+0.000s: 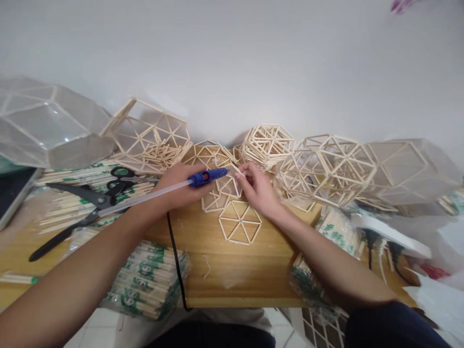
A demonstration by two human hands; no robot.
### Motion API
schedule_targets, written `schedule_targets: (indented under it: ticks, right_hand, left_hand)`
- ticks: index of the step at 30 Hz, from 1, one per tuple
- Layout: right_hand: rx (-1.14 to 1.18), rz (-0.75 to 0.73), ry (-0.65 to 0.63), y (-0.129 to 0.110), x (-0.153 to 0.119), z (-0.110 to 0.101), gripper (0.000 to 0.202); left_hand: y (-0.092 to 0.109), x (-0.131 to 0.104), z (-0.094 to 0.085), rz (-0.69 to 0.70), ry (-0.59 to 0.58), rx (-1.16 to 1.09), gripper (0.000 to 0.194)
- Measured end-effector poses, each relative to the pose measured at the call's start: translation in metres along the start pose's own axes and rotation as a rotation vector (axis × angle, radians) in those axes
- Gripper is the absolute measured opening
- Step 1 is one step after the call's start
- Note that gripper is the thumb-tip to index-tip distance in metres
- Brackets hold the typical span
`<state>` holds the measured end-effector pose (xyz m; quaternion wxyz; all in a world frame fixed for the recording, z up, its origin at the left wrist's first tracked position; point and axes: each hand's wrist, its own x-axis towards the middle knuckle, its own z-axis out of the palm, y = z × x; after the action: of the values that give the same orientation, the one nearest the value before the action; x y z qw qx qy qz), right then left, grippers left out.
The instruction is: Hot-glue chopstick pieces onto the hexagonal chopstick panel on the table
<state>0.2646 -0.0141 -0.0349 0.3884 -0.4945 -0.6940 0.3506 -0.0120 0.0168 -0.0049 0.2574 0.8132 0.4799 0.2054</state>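
My left hand (181,186) is wrapped round a blue glue gun (207,177), its tip pointing right. A long translucent glue stick (145,196) sticks out of the gun's back end, over my left forearm. Close to the gun's tip, my right hand (259,191) pinches a short thin wooden stick (239,172) between thumb and fingertips. Below both hands a flat hexagonal frame of wooden sticks (240,221) lies on the wooden table (250,280). More joined stick frames (213,203) lie under and behind the hands, partly hidden by them.
Stick lattice balls (326,164) and a stick-filled lattice (268,145) stand along the wall. Covered polyhedra (47,125) stand at both ends. Large shears (97,198), packs of chopsticks (148,280), a black cable (176,256) and a power strip (391,235) lie around.
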Motion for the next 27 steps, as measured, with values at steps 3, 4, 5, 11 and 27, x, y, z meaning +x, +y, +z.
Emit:
schedule_targets:
  ticks: [3, 4, 5, 11, 27]
  right_hand:
    - [-0.024, -0.023, 0.013, -0.0004, -0.0009, 0.0009, 0.025]
    - [-0.029, -0.030, 0.014, -0.0008, -0.0013, 0.0010, 0.026]
    - [-0.031, -0.038, 0.014, -0.0014, -0.0017, 0.0012, 0.026]
    - [-0.029, -0.068, 0.014, -0.0046, -0.0030, 0.0012, 0.024]
    - [-0.068, -0.089, 0.014, -0.0061, -0.0033, 0.0000, 0.024]
  left_hand:
    - [0.0001, 0.0003, 0.0000, 0.001, -0.003, -0.004, 0.031]
    - [-0.0001, 0.0005, 0.0001, 0.000, -0.008, -0.006, 0.032]
    - [-0.0005, 0.0006, 0.0002, -0.003, -0.011, -0.008, 0.032]
    - [-0.0027, 0.0004, 0.0004, -0.005, -0.015, -0.031, 0.031]
    - [0.0019, 0.0007, -0.0022, 0.002, -0.043, -0.019, 0.024]
